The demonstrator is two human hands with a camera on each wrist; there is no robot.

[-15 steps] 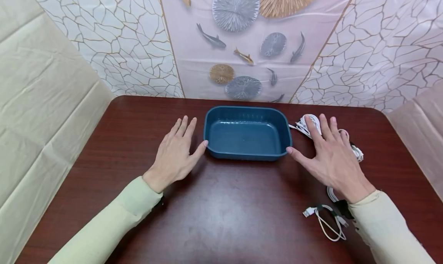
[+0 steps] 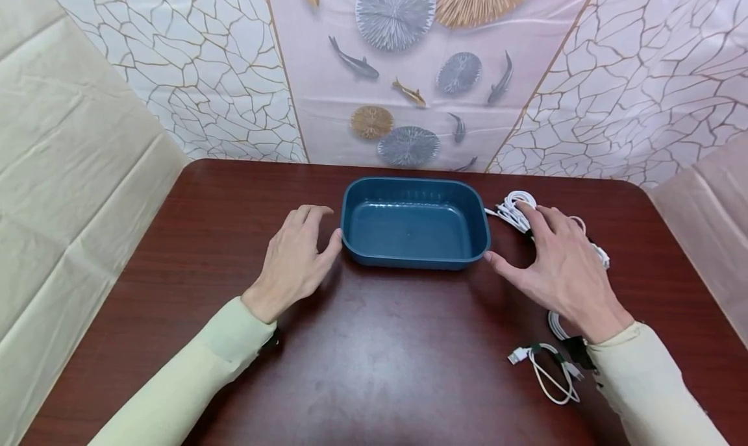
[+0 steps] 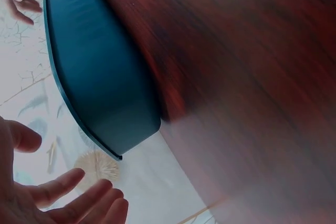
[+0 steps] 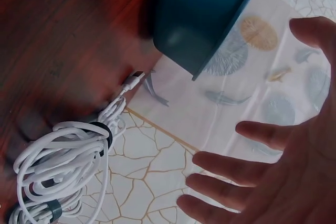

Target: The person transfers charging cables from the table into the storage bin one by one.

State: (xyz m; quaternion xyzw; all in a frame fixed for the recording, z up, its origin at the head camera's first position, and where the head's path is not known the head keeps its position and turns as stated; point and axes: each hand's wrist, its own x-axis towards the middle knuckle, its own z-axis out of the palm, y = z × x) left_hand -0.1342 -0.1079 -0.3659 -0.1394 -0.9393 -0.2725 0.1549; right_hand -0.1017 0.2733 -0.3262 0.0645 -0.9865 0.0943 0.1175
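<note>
A dark teal plastic tub (image 2: pixel 411 263) with rounded corners sits on the table, and nothing lies inside it. To its left is my left hand (image 2: pixel 292 258), thumb close to the tub's side and fingers slightly bent. On the other side my right hand (image 2: pixel 563 271) hovers with fingers spread and a little bent, its thumb tip near the tub's right front corner. In both wrist views the hands hold nothing, and gaps show between fingers and tub. A coiled white cable (image 4: pixel 58 161) lies on the table below the right hand, partly hidden by it in the head view.
A white USB cable (image 2: pixel 552 384), tied with a dark band, lies on the table (image 2: pixel 374 342) near my right sleeve. More white cable shows past the right hand. A patterned cloth (image 2: pixel 234 76) hangs behind the table, with beige cloth on the left and right.
The fingers of both hands have gone from straight to slightly bent beside the tub. The tub stays in place on the table; the head view has shifted slightly.
</note>
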